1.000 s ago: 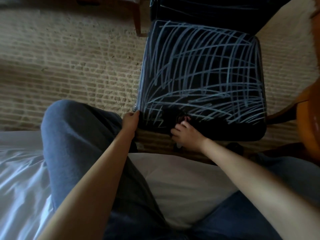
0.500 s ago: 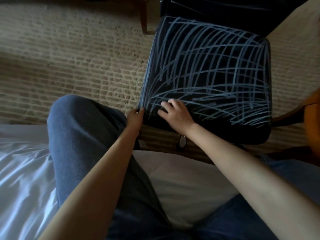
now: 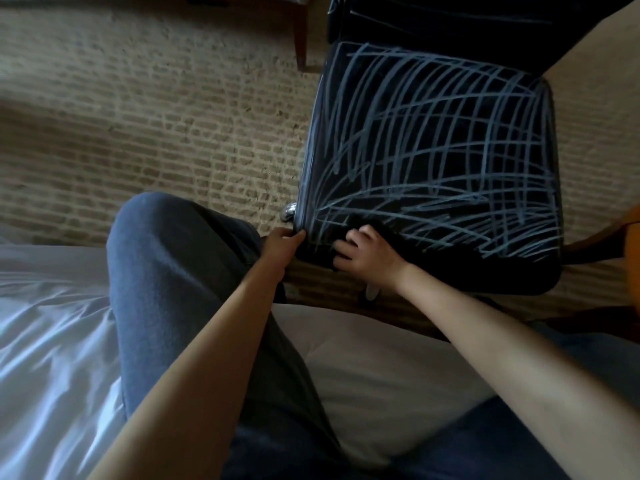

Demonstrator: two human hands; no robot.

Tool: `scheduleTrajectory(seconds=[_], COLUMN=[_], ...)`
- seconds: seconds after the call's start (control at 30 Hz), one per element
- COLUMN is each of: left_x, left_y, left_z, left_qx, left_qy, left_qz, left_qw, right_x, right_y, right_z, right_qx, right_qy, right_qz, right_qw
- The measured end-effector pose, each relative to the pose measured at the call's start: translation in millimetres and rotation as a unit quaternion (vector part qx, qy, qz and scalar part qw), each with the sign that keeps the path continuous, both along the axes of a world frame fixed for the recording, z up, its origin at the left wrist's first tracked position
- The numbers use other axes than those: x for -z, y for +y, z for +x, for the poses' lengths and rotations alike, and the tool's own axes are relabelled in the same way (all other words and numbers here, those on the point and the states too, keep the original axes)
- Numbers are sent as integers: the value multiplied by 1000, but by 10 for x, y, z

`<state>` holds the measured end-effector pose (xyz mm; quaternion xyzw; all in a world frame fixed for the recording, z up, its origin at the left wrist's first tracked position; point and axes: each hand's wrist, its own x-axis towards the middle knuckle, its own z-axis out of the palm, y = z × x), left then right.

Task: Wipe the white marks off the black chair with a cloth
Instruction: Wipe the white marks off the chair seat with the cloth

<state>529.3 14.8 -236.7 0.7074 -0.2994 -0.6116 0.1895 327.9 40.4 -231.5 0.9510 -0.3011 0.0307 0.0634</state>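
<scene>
Black chair (image 3: 433, 150) stands directly ahead of both hands, its seat reaching away from them and covered in crossing white marks (image 3: 450, 135). The strip of seat nearest the right hand (image 3: 363, 259) shows plain black. The left hand (image 3: 284, 242) grips the near left corner of the seat, thumb on top and fingers wrapped under the edge. The right hand lies just beside it on the near edge of the seat, back upward, fingers bent and clutching a dark cloth (image 3: 358, 221) that bunches just beyond the fingertips. The cloth is nearly the same tone as the seat, so its outline and full extent are hard to make out. The chair back, beyond the hands, is cut off by the top edge. A shiny metal part (image 3: 289, 211) shows just beyond the left hand, and a small pale object (image 3: 370, 292) under the right wrist cannot be identified. Both forearms are bare and extend forward, the left nearly straight, the right angled inward. A knee in blue trousers (image 3: 166, 265) rises left of the left hand, above a white bed sheet (image 3: 52, 341); beige carpet (image 3: 156, 133) lies beyond.
</scene>
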Motion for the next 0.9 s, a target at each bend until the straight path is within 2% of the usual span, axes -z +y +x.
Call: scheduleTrajectory(seconds=[0.1, 0.2, 0.23, 0.3, 0.43, 0.5, 0.57, 0.77, 0.83, 0.9], left_x=[-3, 16, 25, 33, 42, 59, 40, 68, 81, 78], left_y=[35, 55, 55, 53, 57, 83, 104, 73, 58, 67], left_z=[-17, -17, -19, -25, -25, -20, -24, 3, 16, 12], left_qx=[-4, 1, -3, -14, -13, 7, 26, 31, 20, 11], left_qy=[10, 11, 14, 31, 41, 34, 27, 27, 31, 40], left_qz=[6, 8, 13, 29, 40, 37, 31, 47, 51, 48], left_qw=[1000, 1000, 1000, 999, 998, 999, 999, 998, 998, 998], right_x=[-83, -177, -168, -89, 116, 176, 149, 39, 10, -59], right_y=[-138, -283, -284, -141, 305, 343, 268, 114, 89, -40], right_z=[272, 459, 480, 474, 301, 236, 209, 349, 432, 561], right_qx=[138, 338, 366, 317, 90, -1, -42, 60, 129, 242], right_qy=[-134, -213, -222, -213, -139, -84, -61, -120, -142, -174], right_qz=[-5, 25, 29, 9, -12, -6, -13, -24, -9, 17], right_qw=[981, 916, 903, 924, 986, 996, 997, 991, 981, 954])
